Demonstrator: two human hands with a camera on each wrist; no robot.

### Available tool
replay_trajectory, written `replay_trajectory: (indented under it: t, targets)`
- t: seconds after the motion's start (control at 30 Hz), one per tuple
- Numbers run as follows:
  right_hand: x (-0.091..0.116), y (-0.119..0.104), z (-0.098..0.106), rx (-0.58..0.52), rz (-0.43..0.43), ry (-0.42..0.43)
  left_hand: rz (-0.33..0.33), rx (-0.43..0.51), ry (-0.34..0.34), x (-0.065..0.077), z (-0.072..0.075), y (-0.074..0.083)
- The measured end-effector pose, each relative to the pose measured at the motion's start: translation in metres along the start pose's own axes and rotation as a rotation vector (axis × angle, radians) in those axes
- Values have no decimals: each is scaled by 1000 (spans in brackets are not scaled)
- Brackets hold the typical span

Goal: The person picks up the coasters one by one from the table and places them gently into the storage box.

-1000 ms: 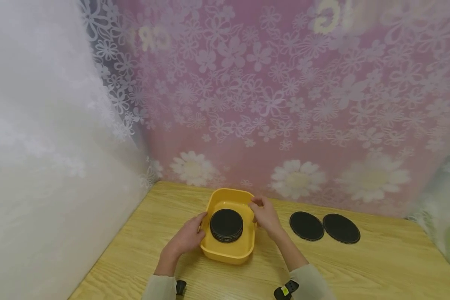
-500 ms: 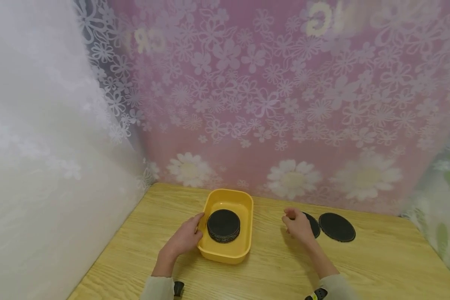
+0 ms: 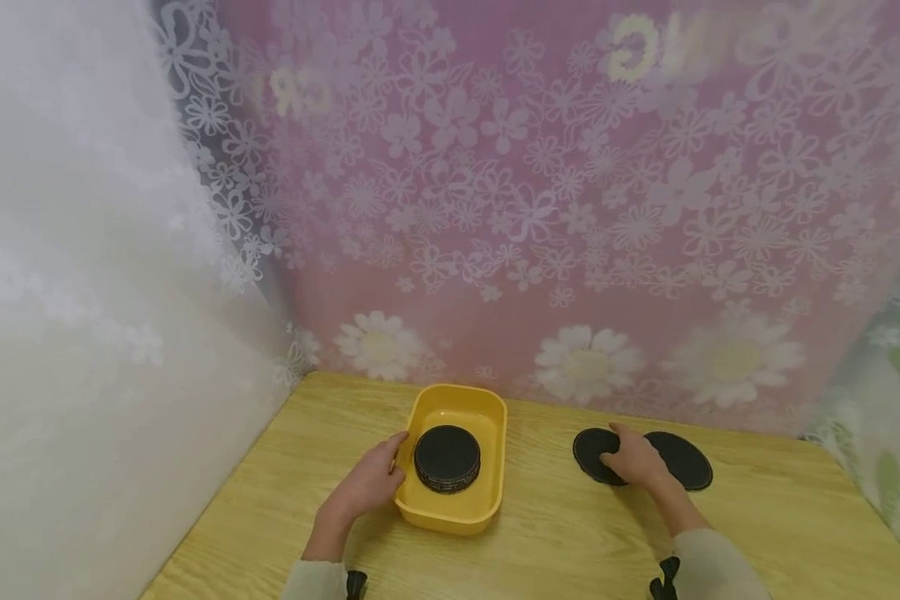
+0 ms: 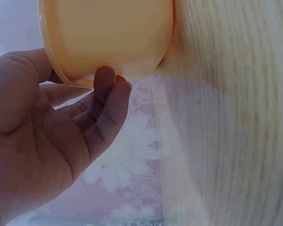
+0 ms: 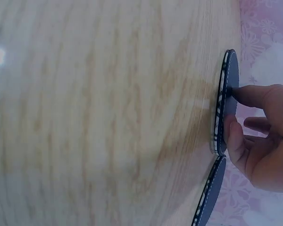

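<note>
My left hand holds the left side of a yellow rectangular plastic tub, its fingertips at the rim; in the left wrist view, fingers curl against the tub's outer wall. Inside the tub sits a stack of round black coasters. Off to the right, my right hand reaches over a flat black coaster. The right wrist view has its thumb and fingertips touching that coaster's stitched top, spread across it. A second coaster lies just right of it, partly behind the hand.
Both loose coasters lie on a light wood-grain table, towards its back edge. A pink flowered curtain hangs right behind the table, and a white sheet closes off the left side.
My right hand has left the tub's right rim and moved right, coming down onto the nearer loose coaster. My left hand has stayed at the tub.
</note>
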State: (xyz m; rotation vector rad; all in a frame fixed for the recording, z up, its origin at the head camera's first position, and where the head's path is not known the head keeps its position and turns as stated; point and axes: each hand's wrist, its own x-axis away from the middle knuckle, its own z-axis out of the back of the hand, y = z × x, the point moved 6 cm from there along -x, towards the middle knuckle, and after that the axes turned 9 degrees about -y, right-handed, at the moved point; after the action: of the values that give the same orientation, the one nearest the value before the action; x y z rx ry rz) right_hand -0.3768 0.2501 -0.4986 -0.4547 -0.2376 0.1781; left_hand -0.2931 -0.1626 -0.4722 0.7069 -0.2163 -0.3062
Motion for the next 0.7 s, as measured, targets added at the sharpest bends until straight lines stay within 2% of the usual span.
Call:
replay_trajectory:
  t: [0.1,0.37,0.53,0.7]
  targets:
    - [-2,2,-1,19,12,-9,-3,6,-6,1,-1,0]
    - [-1,4,-2,-19,-34,64,-36,7,-1,3,1,3]
    - [4,-5,10,0,-46,121,-37,11,8,4,3,4]
    - [25,-21,27,72,19,204,-50,18,4,2,0,2]
